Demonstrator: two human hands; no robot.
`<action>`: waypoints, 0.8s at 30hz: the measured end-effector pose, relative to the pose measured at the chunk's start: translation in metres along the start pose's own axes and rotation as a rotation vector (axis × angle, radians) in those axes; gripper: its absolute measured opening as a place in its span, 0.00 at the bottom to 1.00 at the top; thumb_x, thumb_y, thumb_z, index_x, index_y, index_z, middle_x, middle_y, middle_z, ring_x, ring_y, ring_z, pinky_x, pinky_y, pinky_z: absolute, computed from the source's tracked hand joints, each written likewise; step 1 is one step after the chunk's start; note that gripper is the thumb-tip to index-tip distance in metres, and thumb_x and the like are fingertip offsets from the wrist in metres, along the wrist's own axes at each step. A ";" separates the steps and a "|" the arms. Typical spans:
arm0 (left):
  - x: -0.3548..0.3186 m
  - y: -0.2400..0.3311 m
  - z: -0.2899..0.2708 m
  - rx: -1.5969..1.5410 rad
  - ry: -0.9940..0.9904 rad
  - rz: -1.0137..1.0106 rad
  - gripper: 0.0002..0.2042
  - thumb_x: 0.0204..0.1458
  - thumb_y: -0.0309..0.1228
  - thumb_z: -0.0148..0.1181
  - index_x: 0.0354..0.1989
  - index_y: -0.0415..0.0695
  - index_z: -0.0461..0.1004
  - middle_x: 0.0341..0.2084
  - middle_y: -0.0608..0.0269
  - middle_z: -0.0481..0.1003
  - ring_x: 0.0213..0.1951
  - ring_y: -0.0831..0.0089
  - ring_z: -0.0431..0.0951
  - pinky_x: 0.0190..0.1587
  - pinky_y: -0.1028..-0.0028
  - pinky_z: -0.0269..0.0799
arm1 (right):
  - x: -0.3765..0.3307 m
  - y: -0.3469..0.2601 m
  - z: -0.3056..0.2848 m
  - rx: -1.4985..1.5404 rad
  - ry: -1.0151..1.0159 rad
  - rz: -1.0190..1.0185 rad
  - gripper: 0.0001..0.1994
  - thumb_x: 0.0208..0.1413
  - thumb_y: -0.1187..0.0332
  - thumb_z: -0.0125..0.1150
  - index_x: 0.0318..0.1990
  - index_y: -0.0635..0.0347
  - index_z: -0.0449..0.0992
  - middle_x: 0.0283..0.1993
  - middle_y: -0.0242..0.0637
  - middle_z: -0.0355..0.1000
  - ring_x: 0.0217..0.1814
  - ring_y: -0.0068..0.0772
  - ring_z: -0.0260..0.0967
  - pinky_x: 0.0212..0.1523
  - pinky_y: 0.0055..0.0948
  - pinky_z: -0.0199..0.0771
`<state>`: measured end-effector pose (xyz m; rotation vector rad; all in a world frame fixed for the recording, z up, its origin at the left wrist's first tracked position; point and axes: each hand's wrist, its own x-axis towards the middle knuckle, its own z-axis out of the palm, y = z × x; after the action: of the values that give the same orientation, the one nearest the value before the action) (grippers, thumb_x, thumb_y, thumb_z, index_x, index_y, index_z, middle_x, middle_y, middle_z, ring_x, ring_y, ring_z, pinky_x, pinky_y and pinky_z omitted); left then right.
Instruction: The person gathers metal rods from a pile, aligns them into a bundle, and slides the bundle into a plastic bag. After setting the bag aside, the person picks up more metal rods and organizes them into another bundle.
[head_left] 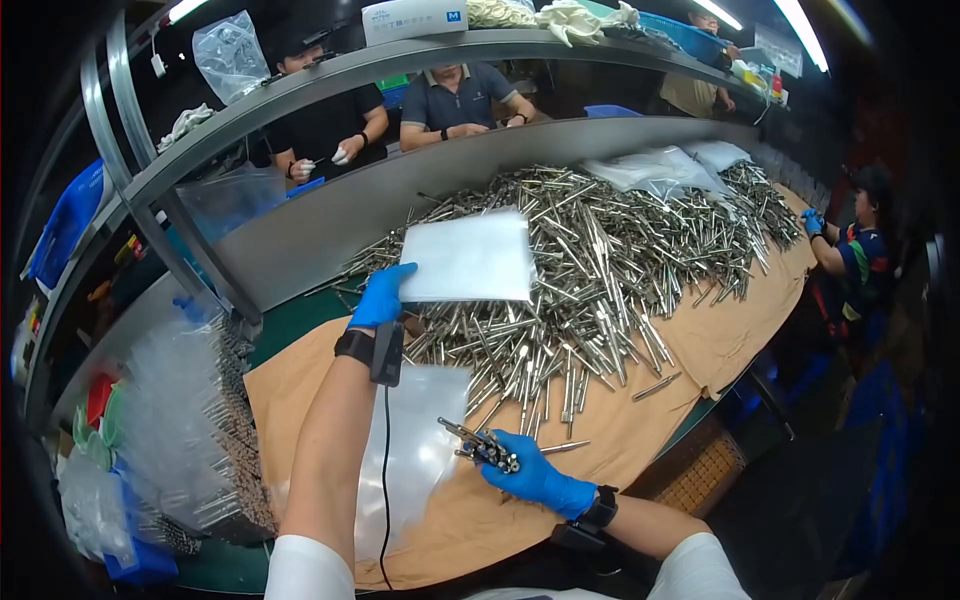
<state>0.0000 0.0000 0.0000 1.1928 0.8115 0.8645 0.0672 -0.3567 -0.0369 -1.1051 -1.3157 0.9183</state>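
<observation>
My left hand [380,297], in a blue glove, grips the left edge of a stack of flat, translucent white plastic bags [467,257], held up over the heap. My right hand [540,474], also gloved in blue, is closed round a bundle of short steel rods like drill bits [485,450], their ends pointing left. A large heap of similar steel rods [590,255] covers the far part of the table. Between my forearms a clear plastic bag [425,430] lies flat on brown paper [570,480].
Filled clear bags of rods [190,420] are piled at the left, beside a blue bin [140,540]. A metal shelf [400,50] crosses above the far side. Plastic sheets [660,170] lie on the heap. Several people work beyond the table and at the right.
</observation>
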 end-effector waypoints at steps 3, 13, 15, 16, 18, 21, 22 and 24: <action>-0.016 -0.001 0.003 0.101 -0.084 -0.027 0.14 0.45 0.35 0.58 0.36 0.38 0.74 0.28 0.55 0.75 0.30 0.65 0.74 0.34 0.65 0.71 | -0.005 0.000 0.003 -0.017 0.010 -0.027 0.14 0.43 0.72 0.57 0.40 0.64 0.70 0.25 0.36 0.68 0.26 0.19 0.63 0.28 0.22 0.66; -0.091 0.039 -0.041 1.229 -0.227 0.784 0.10 0.40 0.23 0.57 0.33 0.41 0.75 0.31 0.48 0.74 0.33 0.61 0.75 0.34 0.72 0.70 | 0.000 -0.004 -0.008 0.022 0.039 0.097 0.12 0.43 0.74 0.56 0.37 0.65 0.69 0.24 0.34 0.68 0.25 0.18 0.63 0.27 0.21 0.65; -0.124 0.039 -0.073 1.258 -0.239 0.777 0.10 0.39 0.22 0.57 0.33 0.40 0.75 0.31 0.49 0.74 0.32 0.61 0.76 0.35 0.72 0.70 | 0.000 -0.007 -0.006 -0.001 0.073 0.085 0.11 0.43 0.74 0.56 0.37 0.66 0.69 0.25 0.34 0.69 0.26 0.18 0.64 0.27 0.21 0.66; -0.143 0.038 -0.090 1.280 -0.257 0.785 0.10 0.39 0.21 0.57 0.33 0.40 0.75 0.32 0.49 0.74 0.32 0.61 0.76 0.35 0.73 0.70 | 0.000 -0.007 -0.005 0.010 0.067 0.083 0.11 0.43 0.74 0.56 0.37 0.66 0.69 0.25 0.34 0.69 0.26 0.18 0.64 0.27 0.21 0.66; -0.179 0.020 -0.119 1.103 -0.211 0.696 0.10 0.40 0.22 0.57 0.34 0.37 0.74 0.31 0.51 0.75 0.32 0.63 0.75 0.35 0.73 0.70 | 0.001 -0.005 -0.005 -0.012 0.054 0.074 0.11 0.44 0.73 0.56 0.37 0.66 0.69 0.25 0.35 0.70 0.26 0.18 0.65 0.28 0.21 0.66; -0.223 0.006 -0.114 0.156 0.042 -0.184 0.12 0.40 0.24 0.57 0.36 0.35 0.73 0.30 0.55 0.74 0.32 0.65 0.75 0.35 0.73 0.70 | 0.000 0.001 -0.007 -0.048 0.052 0.090 0.11 0.44 0.72 0.57 0.37 0.66 0.69 0.26 0.36 0.70 0.26 0.18 0.65 0.28 0.21 0.66; -0.233 -0.002 -0.125 0.277 0.070 -0.156 0.12 0.41 0.25 0.57 0.35 0.35 0.73 0.30 0.56 0.74 0.32 0.68 0.74 0.35 0.74 0.69 | 0.000 0.000 -0.005 -0.056 0.036 0.103 0.12 0.45 0.72 0.57 0.38 0.66 0.69 0.26 0.36 0.70 0.27 0.19 0.65 0.28 0.21 0.66; -0.241 -0.017 -0.140 0.505 0.112 -0.105 0.12 0.41 0.26 0.57 0.35 0.34 0.72 0.31 0.58 0.73 0.32 0.72 0.73 0.36 0.76 0.69 | 0.000 -0.005 -0.002 -0.078 0.022 0.114 0.12 0.45 0.72 0.57 0.38 0.66 0.69 0.27 0.36 0.70 0.27 0.19 0.65 0.28 0.21 0.66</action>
<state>-0.2289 -0.1571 -0.0246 1.5325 1.2198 0.6609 0.0692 -0.3580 -0.0324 -1.2573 -1.2901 0.9423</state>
